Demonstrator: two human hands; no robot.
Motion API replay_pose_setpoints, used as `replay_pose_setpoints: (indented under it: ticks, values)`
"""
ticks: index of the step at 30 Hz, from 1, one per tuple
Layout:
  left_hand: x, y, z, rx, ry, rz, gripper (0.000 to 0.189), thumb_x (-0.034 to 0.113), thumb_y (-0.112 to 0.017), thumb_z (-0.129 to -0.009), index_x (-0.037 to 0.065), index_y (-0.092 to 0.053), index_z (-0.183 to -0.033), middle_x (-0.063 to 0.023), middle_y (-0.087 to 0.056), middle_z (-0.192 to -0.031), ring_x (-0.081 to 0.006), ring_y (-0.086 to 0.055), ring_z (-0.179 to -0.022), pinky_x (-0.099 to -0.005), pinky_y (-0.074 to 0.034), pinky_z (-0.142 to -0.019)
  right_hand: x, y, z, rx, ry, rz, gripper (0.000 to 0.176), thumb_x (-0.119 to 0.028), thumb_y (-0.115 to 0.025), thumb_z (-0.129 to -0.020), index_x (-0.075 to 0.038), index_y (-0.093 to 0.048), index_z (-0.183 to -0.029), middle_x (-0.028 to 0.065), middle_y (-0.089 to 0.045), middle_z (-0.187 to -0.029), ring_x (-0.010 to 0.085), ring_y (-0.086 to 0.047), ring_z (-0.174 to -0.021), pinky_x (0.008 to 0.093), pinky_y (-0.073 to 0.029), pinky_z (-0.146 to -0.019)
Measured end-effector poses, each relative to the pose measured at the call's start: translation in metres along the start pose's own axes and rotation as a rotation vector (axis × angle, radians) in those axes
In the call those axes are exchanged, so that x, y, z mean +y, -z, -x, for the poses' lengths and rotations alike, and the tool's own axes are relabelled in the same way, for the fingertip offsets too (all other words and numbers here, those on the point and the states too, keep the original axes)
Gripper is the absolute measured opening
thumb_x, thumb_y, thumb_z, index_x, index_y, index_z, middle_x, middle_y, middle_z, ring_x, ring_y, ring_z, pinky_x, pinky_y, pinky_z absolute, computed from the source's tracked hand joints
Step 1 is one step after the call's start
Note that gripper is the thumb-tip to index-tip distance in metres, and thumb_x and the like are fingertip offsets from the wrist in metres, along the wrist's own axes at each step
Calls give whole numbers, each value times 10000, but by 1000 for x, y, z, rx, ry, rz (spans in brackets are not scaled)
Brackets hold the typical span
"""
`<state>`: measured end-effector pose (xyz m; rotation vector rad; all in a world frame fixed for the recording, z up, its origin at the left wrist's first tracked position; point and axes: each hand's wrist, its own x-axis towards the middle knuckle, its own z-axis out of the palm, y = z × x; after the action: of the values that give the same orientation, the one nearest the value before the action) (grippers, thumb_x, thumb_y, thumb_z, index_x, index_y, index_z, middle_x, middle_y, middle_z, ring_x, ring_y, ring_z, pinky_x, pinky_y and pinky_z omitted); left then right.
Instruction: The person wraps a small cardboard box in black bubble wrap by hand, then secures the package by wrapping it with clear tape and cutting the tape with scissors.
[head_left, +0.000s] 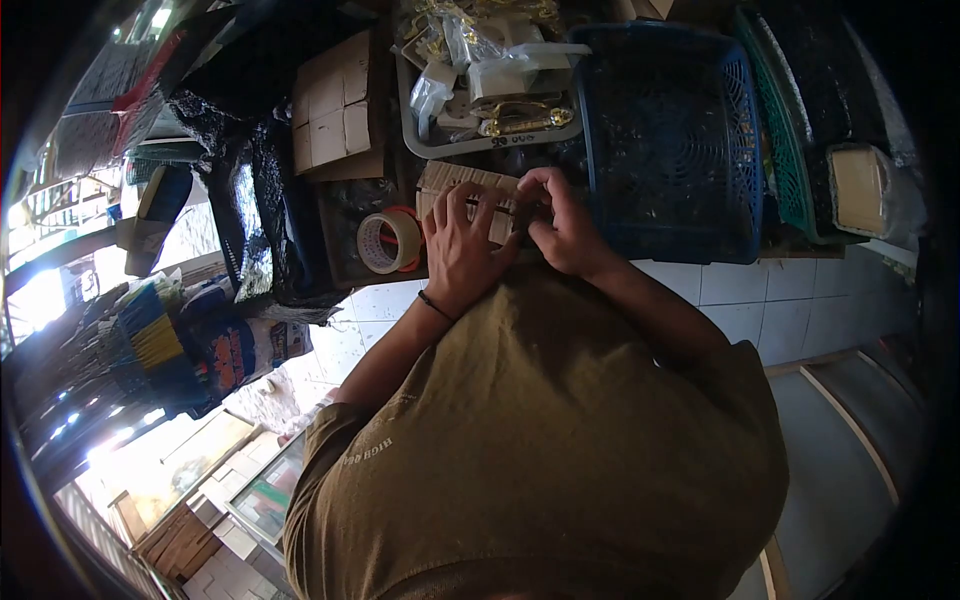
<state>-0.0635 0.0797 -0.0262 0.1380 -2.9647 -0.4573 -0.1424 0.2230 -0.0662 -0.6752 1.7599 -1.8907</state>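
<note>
1. Well, the left hand [457, 245] has its fingers spread and a bit bent on top of a piece of brown cardboard [452, 175]. It is not curled up in a fist. I think the fingers are wide apart to keep the cardboard still.

2. The right hand [562, 225] is close by, with its fingers bent in and the thumb near them. It is dark there, so I cannot tell if it is pinching something. The two hands are so near each other, maybe, because both are busy at one spot.

3. The cardboard lies right under the left fingers, and they seem to touch it. Its far edge pokes out past the fingertips. The right hand is just beside it, on the right.

4. A roll of tape [369, 245] stands just left of the left hand, maybe to be easy to grab.

5. Past the cardboard is a gray tray [490, 147] with shiny gold parts [525, 122] and clear bags. It looks like it sits there so both arms can reach.

6. A blue basket [740, 150] is to the right, near the right hand but not held.
</note>
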Motion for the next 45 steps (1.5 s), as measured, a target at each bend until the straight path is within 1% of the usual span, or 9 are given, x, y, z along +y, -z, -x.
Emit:
replay_pose_setpoints:
  ticks: [12, 14, 16, 19, 22, 27, 30, 36, 45]
  values:
    - [-5, -6, 5, 31, -11, 45, 458, 273, -703, -721, 172, -557, -1143, -78, -476, -1157, -303, -446, -1125, -467, -370, -887, 12, 0, 0, 32, -21, -102, 397, 72, -456, -723, -41, -425, -1102, 73, -505, -947, 160, -539, -881, 310, -437, -826]
    - [-2, -2, 5, 1, 25, 56, 472, 229, -719, -713, 186, -564, -1157, -67, -480, -1176, -295, -455, -1134, -450, -363, -937, 13, -1, 0, 40, -15, -104, 393, 72, -459, -726, -44, -425, -1100, 68, -505, -941, 155, -538, -873, 308, -437, -824]
    - [-3, -3, 5, 2, 23, 62, 469, 222, -713, -715, 182, -563, -1157, -69, -483, -1174, -295, -458, -1129, -449, -365, -934, 13, -1, 0, 48, -21, -125, 386, 70, -474, -732, -46, -428, -1097, 61, -504, -926, 152, -535, -861, 300, -438, -820]
    - [-7, -7, 5, 3, 9, 79, 451, 237, -697, -723, 168, -560, -1147, -79, -483, -1170, -303, -456, -1122, -459, -369, -909, 15, 0, -1, 17, -23, -118, 383, 100, -427, -753, -56, -415, -1103, 44, -468, -985, 119, -509, -882, 263, -437, -807]
    - [-6, -6, 3, -10, 11, 85, 436, 256, -683, -732, 155, -558, -1138, -88, -483, -1167, -311, -451, -1120, -471, -371, -890, 15, -2, -2, 61, -35, -149, 360, 68, -497, -738, -42, -444, -1077, 58, -510, -919, 142, -544, -849, 291, -454, -796]
    - [-7, -4, 2, -16, -2, 103, 436, 246, -676, -741, 149, -555, -1148, -84, -485, -1169, -308, -453, -1121, -465, -371, -901, 15, -2, -2, 68, -27, -162, 356, 70, -495, -738, -43, -448, -1072, 58, -514, -918, 142, -547, -845, 292, -458, -792]
    - [-6, -2, 2, -27, -14, 83, 411, 186, -680, -738, 149, -586, -1136, -66, -511, -1155, -289, -487, -1088, -435, -388, -909, 16, -3, -2, 73, -14, -176, 351, 71, -482, -738, -43, -451, -1068, 57, -516, -919, 141, -544, -850, 294, -454, -806]
    - [-15, -7, 3, -35, -58, 118, 368, 259, -681, -764, 132, -615, -1103, -75, -509, -1156, -291, -476, -1108, -442, -392, -891, 9, -2, -2, 51, -18, -176, 345, 69, -456, -742, -39, -453, -1070, 54, -518, -940, 138, -535, -890, 295, -446, -835]
    - [-15, -7, 3, -45, -28, 107, 442, 336, -707, -744, 177, -612, -1146, -43, -514, -1148, -279, -475, -1106, -435, -377, -902, 6, -5, -8, 34, -3, -277, 366, 54, -426, -763, -38, -439, -1116, 75, -493, -1029, 160, -518, -975, 286, -441, -859]
